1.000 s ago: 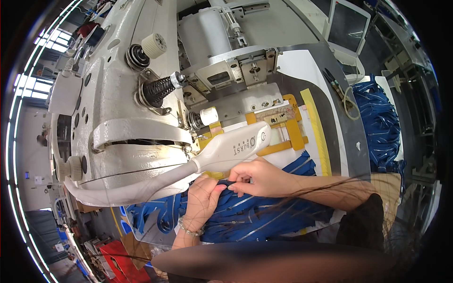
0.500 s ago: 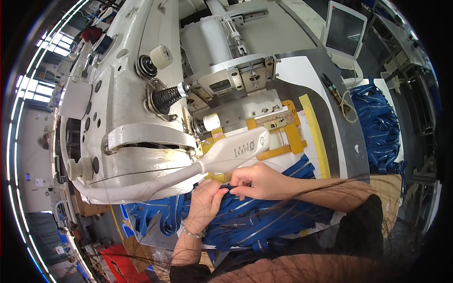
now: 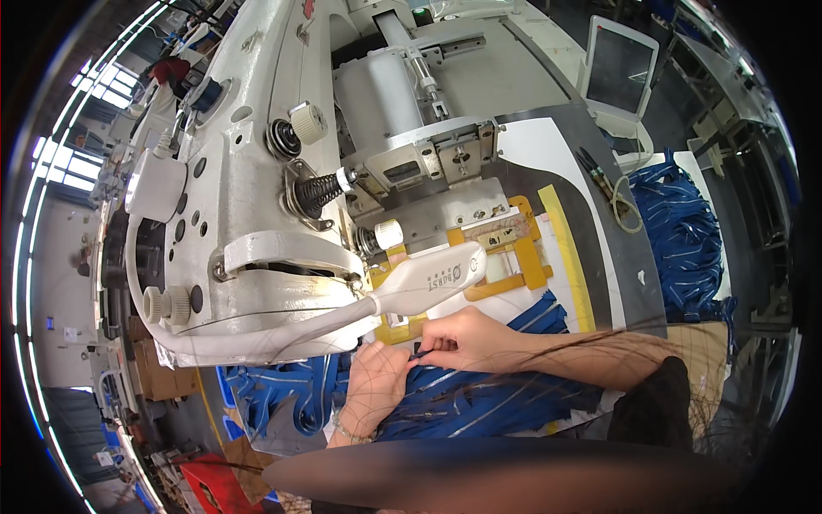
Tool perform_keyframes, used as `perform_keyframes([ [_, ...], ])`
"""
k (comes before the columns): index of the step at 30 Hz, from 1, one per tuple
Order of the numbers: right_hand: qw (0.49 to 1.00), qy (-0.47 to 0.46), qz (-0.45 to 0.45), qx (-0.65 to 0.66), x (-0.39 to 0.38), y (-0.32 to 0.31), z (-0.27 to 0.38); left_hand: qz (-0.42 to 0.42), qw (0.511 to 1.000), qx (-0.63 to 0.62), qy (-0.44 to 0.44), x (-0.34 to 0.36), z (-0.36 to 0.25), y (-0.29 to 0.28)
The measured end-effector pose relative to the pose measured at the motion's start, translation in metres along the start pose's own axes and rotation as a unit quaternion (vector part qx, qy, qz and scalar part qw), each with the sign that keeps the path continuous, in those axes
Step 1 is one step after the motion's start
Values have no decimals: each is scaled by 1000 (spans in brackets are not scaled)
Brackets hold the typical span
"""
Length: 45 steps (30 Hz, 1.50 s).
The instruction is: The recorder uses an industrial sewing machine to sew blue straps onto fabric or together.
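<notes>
My left hand point(image 3: 377, 390), bracelet at the wrist, and my right hand point(image 3: 462, 338) meet just below the white lamp head point(image 3: 428, 278), pinched together on a dark blue zipper tape point(image 3: 421, 355). The held end is small and partly hidden by my fingers. Beneath them a heap of blue tapes with silver zipper teeth point(image 3: 497, 394) lies along the front of the table. Behind my hands are yellow clamp plates point(image 3: 535, 265) and the white sewing machine head point(image 3: 223, 265), with knobs and a black spring.
A second pile of blue zippers point(image 3: 676, 240) lies at the right beside snips point(image 3: 599, 171). A screen point(image 3: 618, 64) stands at the back right. A red bin point(image 3: 218, 480) and cardboard boxes point(image 3: 163, 373) are at the lower left.
The whole view has shifted slightly, the machine sitting lower in the picture. My hands stay together on the tape; my left hand has turned, showing more of its back.
</notes>
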State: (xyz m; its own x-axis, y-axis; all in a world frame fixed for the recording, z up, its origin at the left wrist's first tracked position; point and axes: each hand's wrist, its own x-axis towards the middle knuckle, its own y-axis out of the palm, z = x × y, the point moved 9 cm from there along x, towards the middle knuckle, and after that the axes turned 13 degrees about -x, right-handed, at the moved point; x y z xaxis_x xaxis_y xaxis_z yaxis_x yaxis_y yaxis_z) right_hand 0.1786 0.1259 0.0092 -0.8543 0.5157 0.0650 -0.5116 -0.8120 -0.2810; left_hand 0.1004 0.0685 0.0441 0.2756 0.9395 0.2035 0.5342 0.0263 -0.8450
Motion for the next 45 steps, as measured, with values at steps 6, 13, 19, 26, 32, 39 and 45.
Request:
perform_keyframes([
  [6, 979, -95, -76, -164, -6, -6, 23, 4, 999, -7, 34, 0, -6, -2],
  [13, 999, -11, -47, -15, -5, -7, 7, -22, 966, -233, -106, -2, 21, 1],
  [19, 998, 40, 7, 46, -1, 4, 0, -44, 948, -306, -78, 0, 14, -3],
  [26, 993, 65, 29, 95, -1, 4, -4, -37, 947, -309, -84, 1, 17, 2],
  [32, 993, 57, 34, 102, -1, 6, -5, -46, 943, -318, -87, 3, 15, 1],
  [39, 990, 47, 51, 122, -2, 8, -4, -45, 949, -294, -104, 3, 13, -1],
  [45, 988, 58, 77, 122, -2, 11, -9, -64, 958, -271, -70, 5, 10, -4],
])
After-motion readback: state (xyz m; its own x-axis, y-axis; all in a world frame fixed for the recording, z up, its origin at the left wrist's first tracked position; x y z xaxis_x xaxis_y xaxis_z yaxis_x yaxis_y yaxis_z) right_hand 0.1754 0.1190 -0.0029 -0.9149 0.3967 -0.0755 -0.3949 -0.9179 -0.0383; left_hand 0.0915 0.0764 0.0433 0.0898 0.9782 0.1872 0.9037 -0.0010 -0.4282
